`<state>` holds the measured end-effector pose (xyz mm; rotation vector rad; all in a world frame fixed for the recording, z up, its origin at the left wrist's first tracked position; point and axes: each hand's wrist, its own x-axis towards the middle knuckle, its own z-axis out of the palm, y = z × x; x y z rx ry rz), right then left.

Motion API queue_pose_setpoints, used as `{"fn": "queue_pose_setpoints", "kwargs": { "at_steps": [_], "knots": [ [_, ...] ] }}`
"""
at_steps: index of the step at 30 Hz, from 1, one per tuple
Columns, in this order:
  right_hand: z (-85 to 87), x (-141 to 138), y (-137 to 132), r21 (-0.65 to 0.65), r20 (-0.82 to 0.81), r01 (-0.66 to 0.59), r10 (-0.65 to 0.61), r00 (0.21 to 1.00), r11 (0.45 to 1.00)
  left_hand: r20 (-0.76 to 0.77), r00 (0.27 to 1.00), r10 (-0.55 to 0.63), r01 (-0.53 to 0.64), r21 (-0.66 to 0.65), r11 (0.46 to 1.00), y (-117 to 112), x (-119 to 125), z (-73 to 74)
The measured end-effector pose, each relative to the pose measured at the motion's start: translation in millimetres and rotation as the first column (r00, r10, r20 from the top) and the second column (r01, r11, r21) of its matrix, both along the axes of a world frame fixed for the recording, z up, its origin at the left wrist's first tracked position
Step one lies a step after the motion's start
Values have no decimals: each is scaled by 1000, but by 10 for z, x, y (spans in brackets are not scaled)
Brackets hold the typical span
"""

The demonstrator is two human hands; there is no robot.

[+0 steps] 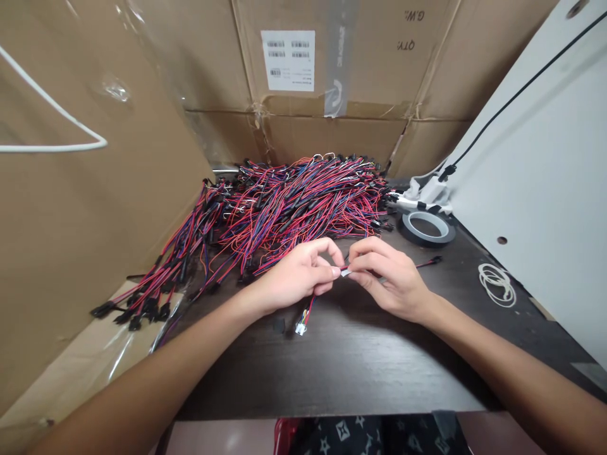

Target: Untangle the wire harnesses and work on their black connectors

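Observation:
Between my two hands, above the dark table, runs a wire harness of thin coloured wires. A white plug hangs from its near end, below my left hand. My left hand pinches the harness between thumb and forefinger. Close beside it, my right hand grips the same harness with bent fingers, at a small whitish piece that shows between the fingertips. Past my right hand, a red and black wire end with a black connector sticks out to the right.
A large heap of similar wire harnesses lies at the back, spilling left onto cardboard. Right of it are a roll of black tape, a white power plug and a coiled white cord. Cardboard boxes and a white panel enclose the table.

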<state>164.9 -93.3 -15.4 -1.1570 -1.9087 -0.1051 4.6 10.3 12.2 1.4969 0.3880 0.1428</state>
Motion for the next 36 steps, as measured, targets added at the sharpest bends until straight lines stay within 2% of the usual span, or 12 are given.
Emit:
{"fn": "queue_pose_setpoints", "kwargs": {
  "at_steps": [10, 13, 18, 24, 30, 36],
  "knots": [
    [19, -11, -5, -49, -127, -56, 50, 991, 997, 55, 998, -28, 25, 60, 998, -5, -4, -1],
    [23, -23, -11, -83, -164, -41, 27, 986, 996, 47, 998, -40, 35, 96, 995, -8, -5, 13],
    [49, -54, -24, -129, -225, 41, -69, 972, 991, 22, 996, 90, -93, 211, 973, -49, 18, 31],
    [45, -99, -33, -168, -254, 90, -132, 958, 982, 46, 976, 211, -216, 242, 946, -102, 33, -16],
    [26, -93, -32, -233, -241, 115, -172, 955, 966, 53, 968, 246, -251, 268, 930, -90, 31, -30],
    [15, -75, -44, -235, -250, 108, -168, 954, 966, 48, 965, 259, -262, 284, 922, -90, 39, -22]
  ]
}}
